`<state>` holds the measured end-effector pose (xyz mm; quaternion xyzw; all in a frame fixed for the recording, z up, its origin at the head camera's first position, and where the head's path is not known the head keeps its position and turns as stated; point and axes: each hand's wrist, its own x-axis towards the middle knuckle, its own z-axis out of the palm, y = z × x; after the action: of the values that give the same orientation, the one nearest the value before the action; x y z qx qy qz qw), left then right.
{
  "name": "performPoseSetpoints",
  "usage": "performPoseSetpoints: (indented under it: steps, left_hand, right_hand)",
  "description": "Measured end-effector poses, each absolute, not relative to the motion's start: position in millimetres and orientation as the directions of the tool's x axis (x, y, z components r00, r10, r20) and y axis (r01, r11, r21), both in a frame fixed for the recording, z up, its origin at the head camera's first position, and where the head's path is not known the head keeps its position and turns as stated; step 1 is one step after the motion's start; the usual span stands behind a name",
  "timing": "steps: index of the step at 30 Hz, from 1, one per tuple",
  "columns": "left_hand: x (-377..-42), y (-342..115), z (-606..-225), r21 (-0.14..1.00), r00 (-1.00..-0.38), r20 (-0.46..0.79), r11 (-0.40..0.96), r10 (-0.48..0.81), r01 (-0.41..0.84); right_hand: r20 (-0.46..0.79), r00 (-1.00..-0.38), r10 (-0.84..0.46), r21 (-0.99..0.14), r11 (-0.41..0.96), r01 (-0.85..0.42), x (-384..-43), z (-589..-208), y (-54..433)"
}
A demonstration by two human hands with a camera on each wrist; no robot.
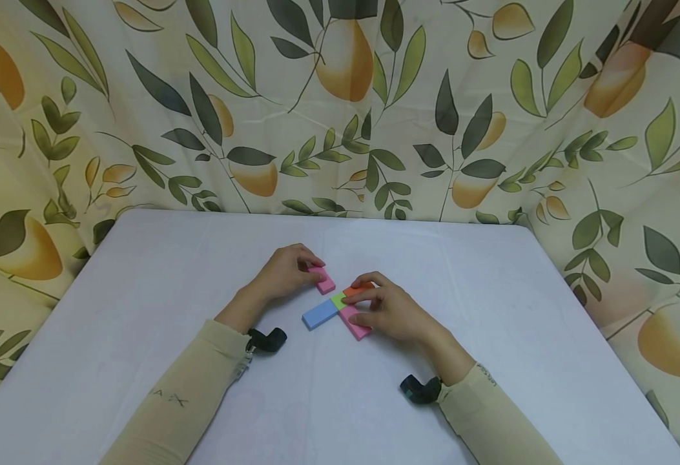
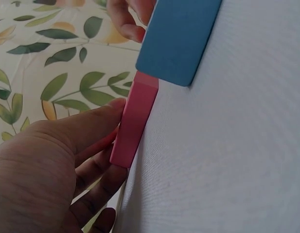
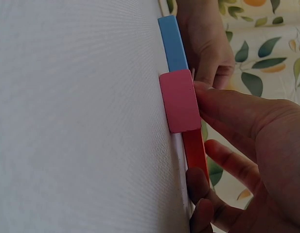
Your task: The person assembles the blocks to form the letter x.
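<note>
In the head view my left hand pinches a pink block by its far end, close to the tabletop. The left wrist view shows the thumb on one face of that pink block and fingers behind it. My right hand holds a cluster of touching blocks, its fingers bent over them. These are a blue block, a small green block, an orange block and a second pink block. The right thumb lies on the second pink block; other fingers touch the orange block.
The blocks lie on a table with a white cloth. A curtain with leaves and fruit hangs behind the table's far edge. Dark wrist cameras sit under both forearms near the cloth.
</note>
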<state>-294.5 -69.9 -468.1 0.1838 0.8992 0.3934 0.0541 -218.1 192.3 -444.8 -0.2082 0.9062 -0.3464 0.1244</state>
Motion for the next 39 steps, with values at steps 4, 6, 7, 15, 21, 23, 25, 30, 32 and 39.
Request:
performPoseSetpoints:
  steps: [4,6,7,15,21,23,25,30,32,39]
  left_hand:
    - [-294.5,-69.9,-468.0,0.73,-0.926,0.051,0.619,0.374,0.29]
    - [-294.8,-69.9,-468.4,0.732,-0.925,0.052,0.616,0.376,0.292]
    - [-294.8,-69.9,-468.5,0.732,-0.925,0.053,0.615,0.376,0.292]
    - [-294.9,-69.6,-468.8,0.73,-0.922,0.051,0.616,0.384,0.297]
    - [-294.1,-69.0,-467.1,0.726,-0.92,0.049,0.619,0.389,0.3]
    - [-294.2,-68.9,-466.8,0.724,-0.917,0.051,0.618,0.395,0.306]
    - [-294.5,-68.8,-466.7,0.725,-0.914,0.054,0.614,0.401,0.312]
    - [-295.5,-68.7,-467.6,0.726,-0.911,0.058,0.609,0.409,0.32]
    - [-296.0,-68.7,-468.1,0.726,-0.91,0.059,0.608,0.41,0.321]
    - [-296.0,-69.1,-468.0,0.724,-0.909,0.063,0.608,0.412,0.326]
  right_hand:
    - [-0.081,-0.882,-0.465,-0.679,0.673,-0.292,-217.9,-444.7,192.5]
    - [-0.081,-0.882,-0.465,-0.678,0.674,-0.293,-217.8,-444.6,192.5]
    - [-0.081,-0.882,-0.465,-0.678,0.674,-0.293,-217.8,-444.6,192.5]
    - [-0.082,-0.883,-0.461,-0.673,0.679,-0.292,-217.8,-444.6,192.5]
    - [-0.078,-0.883,-0.462,-0.672,0.679,-0.296,-218.1,-445.0,192.9]
    - [-0.077,-0.883,-0.464,-0.674,0.676,-0.297,-218.3,-445.1,192.9]
    - [-0.077,-0.882,-0.464,-0.674,0.676,-0.297,-218.4,-445.1,192.8]
    - [-0.081,-0.883,-0.462,-0.673,0.679,-0.294,-218.4,-444.8,192.2]
    - [-0.082,-0.883,-0.462,-0.675,0.678,-0.291,-218.3,-444.6,192.1]
    - [-0.078,-0.882,-0.466,-0.678,0.673,-0.295,-218.3,-444.4,192.4]
